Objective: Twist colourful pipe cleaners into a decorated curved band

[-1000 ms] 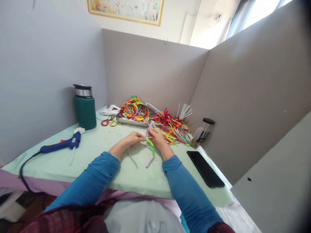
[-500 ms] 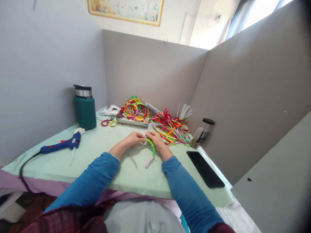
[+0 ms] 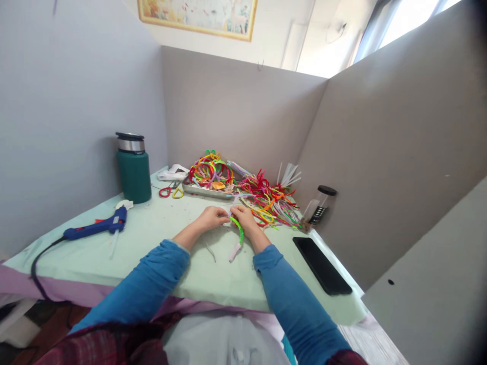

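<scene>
Right hand [image 3: 243, 219] drawn slightly nearer, both hands pinching one green pipe cleaner [image 3: 239, 229], left hand [image 3: 211, 218] alongside, one glue gun [image 3: 95, 228]

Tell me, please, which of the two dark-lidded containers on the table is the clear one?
The small clear jar by the right partition; the green flask at the left is opaque.

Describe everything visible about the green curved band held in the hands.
The green band is a narrow arc, fuzzy-looking as if wrapped in pipe cleaner. Its lower end turns pale pink and rests on the mint table cover. The upper end sits pinched between the left hand and right hand, fingertips meeting there. It curves down toward the person.
</scene>
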The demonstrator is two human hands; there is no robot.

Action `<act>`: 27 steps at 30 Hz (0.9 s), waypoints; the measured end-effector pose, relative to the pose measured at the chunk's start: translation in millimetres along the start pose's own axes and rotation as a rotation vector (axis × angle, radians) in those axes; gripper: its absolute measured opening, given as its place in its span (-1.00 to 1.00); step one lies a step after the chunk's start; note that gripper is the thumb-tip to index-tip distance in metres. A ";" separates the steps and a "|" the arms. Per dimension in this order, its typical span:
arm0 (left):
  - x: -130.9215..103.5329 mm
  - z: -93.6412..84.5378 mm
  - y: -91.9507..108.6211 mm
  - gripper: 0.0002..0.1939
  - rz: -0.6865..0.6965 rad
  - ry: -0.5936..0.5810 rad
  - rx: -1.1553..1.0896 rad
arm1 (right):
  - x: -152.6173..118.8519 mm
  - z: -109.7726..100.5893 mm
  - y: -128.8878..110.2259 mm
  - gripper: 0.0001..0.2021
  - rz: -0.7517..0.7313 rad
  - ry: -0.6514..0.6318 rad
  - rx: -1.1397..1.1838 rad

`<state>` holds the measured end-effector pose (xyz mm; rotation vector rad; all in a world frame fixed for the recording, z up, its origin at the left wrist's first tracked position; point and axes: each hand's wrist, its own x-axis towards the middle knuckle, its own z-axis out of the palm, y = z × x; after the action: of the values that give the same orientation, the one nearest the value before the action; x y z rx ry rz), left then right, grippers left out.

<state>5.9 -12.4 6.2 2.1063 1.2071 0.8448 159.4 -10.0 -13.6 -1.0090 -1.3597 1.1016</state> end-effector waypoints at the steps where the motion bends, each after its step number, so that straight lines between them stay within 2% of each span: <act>1: -0.3 0.0 0.6 -0.71 0.011 0.008 0.006 | 0.8 -0.4 0.8 -0.77 -0.010 0.000 -0.005; 7: 1.4 1.6 -2.8 -0.72 0.094 0.012 0.027 | 4.0 -1.3 4.7 -0.74 -0.026 -0.005 0.015; 18: 0.0 -0.6 -3.4 -0.74 0.253 0.082 0.177 | 1.2 0.2 -1.1 -0.78 0.111 -0.016 0.058; 23: -3.1 -0.9 0.5 -0.70 0.270 0.166 0.157 | 0.2 -0.8 -3.5 -0.75 0.173 -0.078 0.109; 27: -3.2 -0.2 1.3 -0.70 0.308 0.145 0.122 | 0.1 -0.8 -3.8 -0.74 0.183 -0.084 0.119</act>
<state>5.1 -15.8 6.5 2.4058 1.0423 1.1005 160.2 -10.6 -9.9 -1.0242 -1.2700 1.3595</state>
